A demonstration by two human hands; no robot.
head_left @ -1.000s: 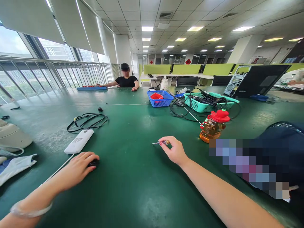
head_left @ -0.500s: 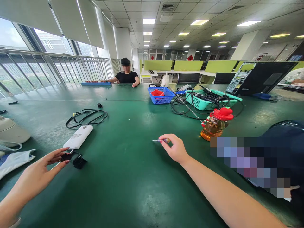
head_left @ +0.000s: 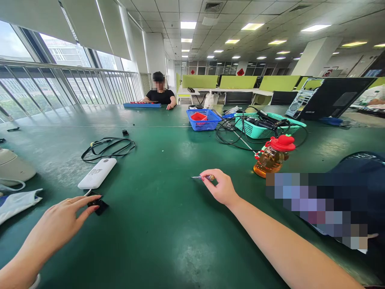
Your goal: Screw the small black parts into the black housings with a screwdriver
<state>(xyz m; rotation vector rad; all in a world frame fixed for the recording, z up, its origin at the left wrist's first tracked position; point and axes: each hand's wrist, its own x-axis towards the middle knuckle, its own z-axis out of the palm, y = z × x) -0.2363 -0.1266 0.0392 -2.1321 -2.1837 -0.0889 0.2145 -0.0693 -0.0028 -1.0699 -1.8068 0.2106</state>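
My left hand (head_left: 61, 222) is low on the left, thumb and fingers closed around a black binder clip (head_left: 101, 207) on the green table. Its fingers partly cover the black pieces there, so a second clip cannot be clearly told apart. Just beyond lies a white power bank (head_left: 98, 173) with a short white cable. Near the middle, my right hand (head_left: 221, 186) pinches a small screwdriver (head_left: 212, 177) by its clear handle, its thin shaft pointing left, slightly above the tabletop.
A coiled black cable (head_left: 108, 148) lies past the power bank. A red-capped bottle (head_left: 269, 160) stands right, before a teal basket (head_left: 252, 130) of cables and a blue basket (head_left: 203, 125). A face mask (head_left: 21, 204) lies left. Across the table sits a person (head_left: 161, 96) by a blue tray (head_left: 142, 105).
My left hand has shifted right, from one black clip onto the other. My right hand keeps the screwdriver in place. The far person's blue tray has slid right.
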